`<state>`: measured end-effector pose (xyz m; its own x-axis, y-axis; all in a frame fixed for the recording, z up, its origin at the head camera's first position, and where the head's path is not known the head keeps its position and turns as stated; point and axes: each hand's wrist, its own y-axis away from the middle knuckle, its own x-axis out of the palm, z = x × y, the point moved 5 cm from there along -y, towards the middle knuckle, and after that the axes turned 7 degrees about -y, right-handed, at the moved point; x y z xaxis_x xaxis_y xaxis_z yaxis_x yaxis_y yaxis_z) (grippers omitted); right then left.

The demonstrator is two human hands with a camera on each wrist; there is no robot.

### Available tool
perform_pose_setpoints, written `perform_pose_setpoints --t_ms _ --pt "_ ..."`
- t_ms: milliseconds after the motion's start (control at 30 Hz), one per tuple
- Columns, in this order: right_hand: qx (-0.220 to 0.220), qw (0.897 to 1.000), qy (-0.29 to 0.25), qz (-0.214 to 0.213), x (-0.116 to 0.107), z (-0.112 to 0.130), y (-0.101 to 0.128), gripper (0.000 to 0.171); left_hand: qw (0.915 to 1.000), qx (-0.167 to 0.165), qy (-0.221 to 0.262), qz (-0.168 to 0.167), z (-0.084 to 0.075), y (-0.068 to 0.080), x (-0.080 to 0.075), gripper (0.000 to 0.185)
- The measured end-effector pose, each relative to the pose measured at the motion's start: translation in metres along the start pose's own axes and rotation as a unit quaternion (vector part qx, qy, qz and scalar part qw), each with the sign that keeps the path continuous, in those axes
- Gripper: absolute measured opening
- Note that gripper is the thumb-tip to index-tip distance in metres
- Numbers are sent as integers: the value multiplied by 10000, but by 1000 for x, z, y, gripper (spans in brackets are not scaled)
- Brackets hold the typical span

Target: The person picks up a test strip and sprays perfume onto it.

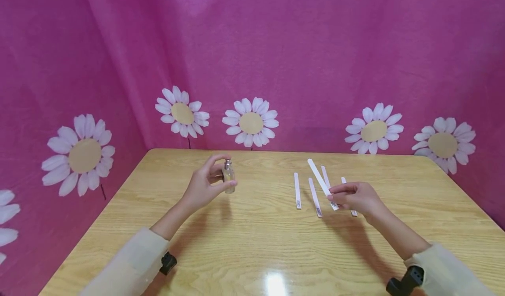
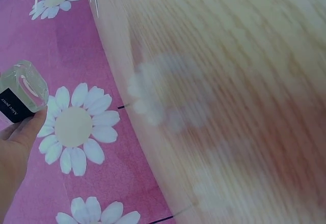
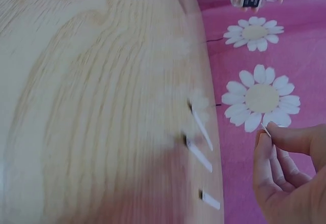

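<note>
My left hand (image 1: 199, 185) holds a small clear glass perfume bottle (image 1: 229, 178) upright above the table, thumb on one side and index finger at the silver sprayer top. A dark label with light lettering shows on the bottle (image 2: 25, 89) in the left wrist view. To the right, my right hand (image 1: 360, 198) pinches a white paper test strip (image 1: 318, 176) near its printed lower end. The strip slants up and leftward over other strips. In the right wrist view only a thin edge of the held strip (image 3: 266, 130) shows between thumb and index finger.
Several more white strips lie on the wooden table (image 1: 252, 234) around the right hand, among them a strip (image 1: 297, 190) at the left and another strip (image 1: 314, 196) beside it. A pink cloth (image 1: 300, 59) with printed daisies hangs behind the table.
</note>
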<state>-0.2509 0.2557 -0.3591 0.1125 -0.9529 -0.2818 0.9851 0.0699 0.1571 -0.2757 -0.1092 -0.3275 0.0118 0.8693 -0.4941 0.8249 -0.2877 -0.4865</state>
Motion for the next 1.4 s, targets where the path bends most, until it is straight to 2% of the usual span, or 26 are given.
perform_pose_setpoints --t_ms 267,500,667,900,1000,1200,1400 --pt "207 9996 136 -134 -15 -12 0 38 10000 40 -90 1 2 -1 -3 61" --pt "221 9996 1 -165 -26 -21 2 40 10000 -35 -36 72 7 4 0 60" --pt "207 9992 177 -298 -37 -26 -1 44 10000 6 -54 39 6 5 0 60" --pt "297 9988 -132 -378 -50 -37 -3 40 9999 -11 -102 71 7 6 -1 61" --pt "350 9982 45 -479 -56 -41 -3 43 9999 -11 -118 63 7 7 -1 60" --pt "546 9964 224 -601 -69 -47 -3 50 9998 20 -160 85 7 8 -2 60" --pt "879 9925 17 -853 -83 -57 -4 42 9998 76 -147 103 6 8 -2 60"
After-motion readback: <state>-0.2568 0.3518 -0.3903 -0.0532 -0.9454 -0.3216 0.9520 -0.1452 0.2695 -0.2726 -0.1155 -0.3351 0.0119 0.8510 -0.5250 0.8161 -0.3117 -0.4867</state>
